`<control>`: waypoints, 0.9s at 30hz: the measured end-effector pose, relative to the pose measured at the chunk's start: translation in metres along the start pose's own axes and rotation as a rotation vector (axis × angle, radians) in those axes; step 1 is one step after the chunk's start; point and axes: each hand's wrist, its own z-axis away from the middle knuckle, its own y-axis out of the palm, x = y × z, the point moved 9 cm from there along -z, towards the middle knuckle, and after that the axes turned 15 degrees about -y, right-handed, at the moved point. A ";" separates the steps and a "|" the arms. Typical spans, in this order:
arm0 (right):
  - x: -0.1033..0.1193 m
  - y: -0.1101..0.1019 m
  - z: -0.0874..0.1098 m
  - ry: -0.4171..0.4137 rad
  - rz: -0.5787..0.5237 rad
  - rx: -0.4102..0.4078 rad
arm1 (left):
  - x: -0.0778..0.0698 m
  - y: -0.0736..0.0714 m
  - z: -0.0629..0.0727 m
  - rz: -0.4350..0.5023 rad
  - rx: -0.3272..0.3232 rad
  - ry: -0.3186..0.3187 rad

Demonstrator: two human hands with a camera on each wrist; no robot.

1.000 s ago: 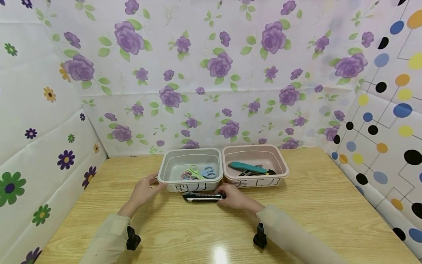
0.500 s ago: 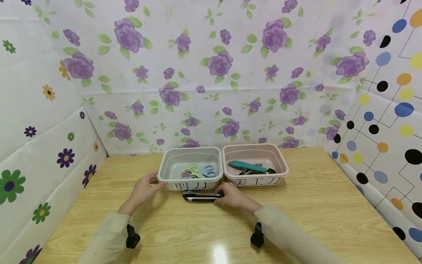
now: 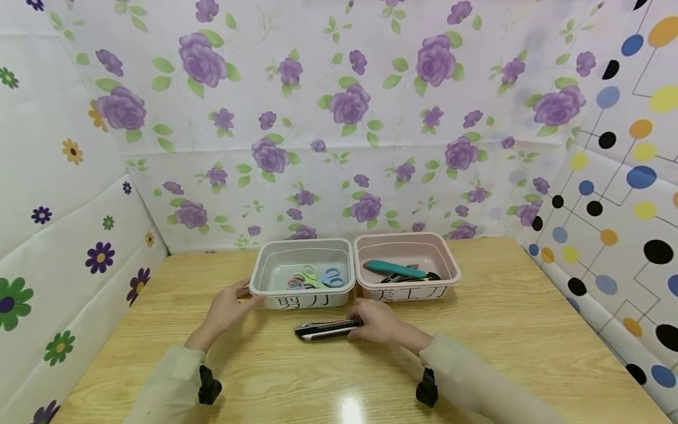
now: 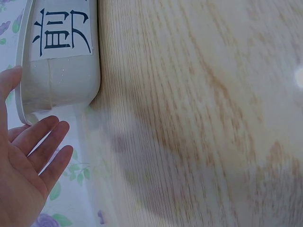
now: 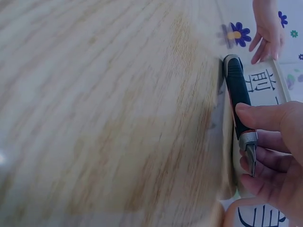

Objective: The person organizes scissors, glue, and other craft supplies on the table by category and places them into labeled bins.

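My right hand (image 3: 375, 321) pinches one end of a black-and-white utility knife (image 3: 323, 330), in front of the bins. In the right wrist view, thumb and fingers hold the utility knife (image 5: 239, 90) near its metal tip. At the grey bin's left front corner is my left hand (image 3: 226, 309), thumb touching the rim, other fingers extended along the side. The grey bin (image 3: 270, 300) holds several scissors (image 3: 316, 278) with coloured handles. A pink bin (image 3: 452, 274) beside it contains a teal-handled cutter (image 3: 394, 269) and darker knives, partly overlapping.
Both bins stand side by side near the back of the wood-grain table (image 3: 296, 377), with black characters on their front labels. A floral cloth (image 3: 328, 176) hangs behind them. Patterned cloths also line the left and right sides.
The utility knife has moved slightly toward me, away from the grey bin's front, its right end raised a little in my right hand. My left hand stays at the bin's corner.
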 end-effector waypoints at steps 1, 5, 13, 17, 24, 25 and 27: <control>0.002 -0.001 0.001 -0.010 0.014 0.000 | 0.000 0.000 0.000 -0.003 0.001 0.001; 0.007 -0.005 0.003 -0.054 0.081 0.011 | 0.002 0.000 -0.001 -0.008 0.000 -0.004; 0.004 -0.011 0.009 -0.053 0.175 0.021 | 0.004 0.000 -0.001 -0.005 0.008 -0.018; 0.001 -0.015 0.011 -0.039 0.198 0.047 | 0.004 0.001 -0.001 -0.011 0.007 -0.019; 0.005 -0.029 0.015 -0.071 0.273 0.050 | 0.004 0.000 -0.001 -0.014 0.002 -0.020; 0.005 -0.032 0.015 -0.077 0.284 0.046 | 0.004 0.000 -0.002 -0.013 0.001 -0.021; 0.006 -0.036 0.015 -0.089 0.295 0.038 | 0.003 -0.001 -0.002 -0.013 -0.001 -0.018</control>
